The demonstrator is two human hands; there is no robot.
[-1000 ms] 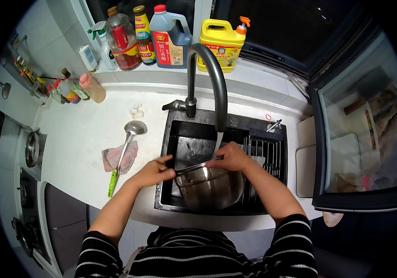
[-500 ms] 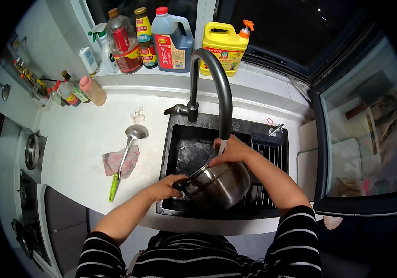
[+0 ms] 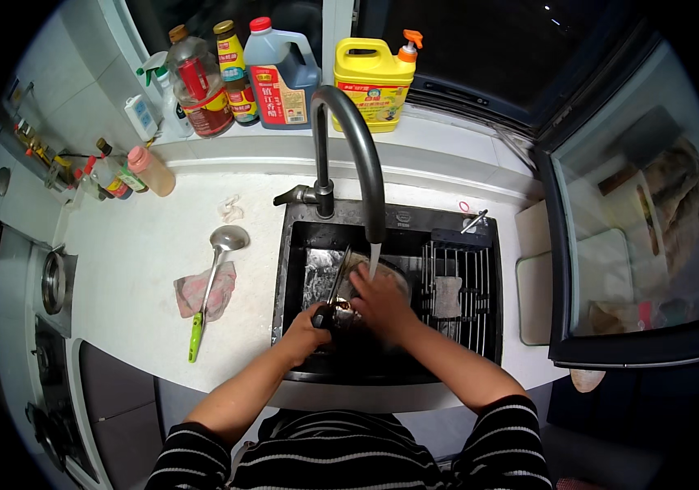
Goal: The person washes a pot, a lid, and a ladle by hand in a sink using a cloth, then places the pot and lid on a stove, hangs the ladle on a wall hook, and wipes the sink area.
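A steel pot is tipped on its side in the black sink, under the running water. My left hand is closed around its dark handle. My right hand rests on the pot just below the stream, its fingers stretched out. This hand and forearm hide much of the pot. Water falls from the dark curved faucet next to my right fingers.
Left of the sink, a ladle with a green handle lies across a pinkish cloth. A drying rack holding a small cloth spans the sink's right side. Bottles and a yellow jug line the sill. An open window juts in at right.
The pot has gone lower into the sink and turned under the stream. My right hand has moved from its rim down onto it with fingers spread. My left hand keeps the handle.
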